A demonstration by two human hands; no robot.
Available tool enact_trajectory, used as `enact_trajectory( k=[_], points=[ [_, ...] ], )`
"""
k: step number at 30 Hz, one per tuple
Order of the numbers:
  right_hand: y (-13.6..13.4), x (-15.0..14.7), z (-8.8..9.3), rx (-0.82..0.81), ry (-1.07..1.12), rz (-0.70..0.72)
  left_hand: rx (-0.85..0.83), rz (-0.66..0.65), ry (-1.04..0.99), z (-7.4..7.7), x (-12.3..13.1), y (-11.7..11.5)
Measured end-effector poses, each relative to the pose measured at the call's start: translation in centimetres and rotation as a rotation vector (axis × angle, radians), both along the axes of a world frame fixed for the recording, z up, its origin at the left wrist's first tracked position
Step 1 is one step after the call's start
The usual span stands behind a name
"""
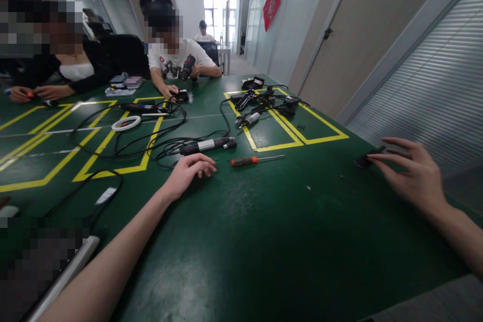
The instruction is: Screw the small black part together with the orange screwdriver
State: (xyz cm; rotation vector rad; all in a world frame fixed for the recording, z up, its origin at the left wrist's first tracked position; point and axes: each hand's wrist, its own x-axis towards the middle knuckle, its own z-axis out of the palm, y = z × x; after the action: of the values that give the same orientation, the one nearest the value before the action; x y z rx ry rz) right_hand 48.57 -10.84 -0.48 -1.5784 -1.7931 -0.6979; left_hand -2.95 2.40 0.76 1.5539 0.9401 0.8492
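Note:
My left hand (192, 168) rests on the green table with its fingers loosely bent and apart, holding nothing. Just beyond it lies an electric screwdriver (207, 145) with a black and silver body and a cable. To its right is a screwdriver (244, 161) with a grey and orange handle, its shaft pointing right. Over at the table's right edge, my right hand (413, 173) has a small black part (363, 162) at its fingertips, thumb on the near side. The part's exact kind is unclear, and the fingers partly cover it.
Yellow tape (279, 147) marks rectangles on the table (241, 261). Black cables and devices (247, 99) lie across them, with a white ring (126, 123) at left. Across the table, a person holds a power drill (187, 67); another sits at far left. Tiny pieces (308, 188) lie nearby.

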Motion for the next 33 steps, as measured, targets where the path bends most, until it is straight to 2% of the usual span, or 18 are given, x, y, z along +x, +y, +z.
enact_trajectory(
  k=[11, 24, 33],
  points=[
    [0.1, -0.3, 0.1, -0.087, 0.023, -0.041, 0.011, -0.004, 0.013, 0.0, -0.1, 0.2],
    [0.1, 0.6, -0.6, -0.051, -0.061, 0.001, 0.007, -0.001, 0.008, 0.0, 0.0, 0.1],
    [-0.3, 0.6, -0.2, -0.077, -0.238, 0.06, -0.002, -0.001, 0.006, 0.0, 0.1, 0.0]
  ],
)
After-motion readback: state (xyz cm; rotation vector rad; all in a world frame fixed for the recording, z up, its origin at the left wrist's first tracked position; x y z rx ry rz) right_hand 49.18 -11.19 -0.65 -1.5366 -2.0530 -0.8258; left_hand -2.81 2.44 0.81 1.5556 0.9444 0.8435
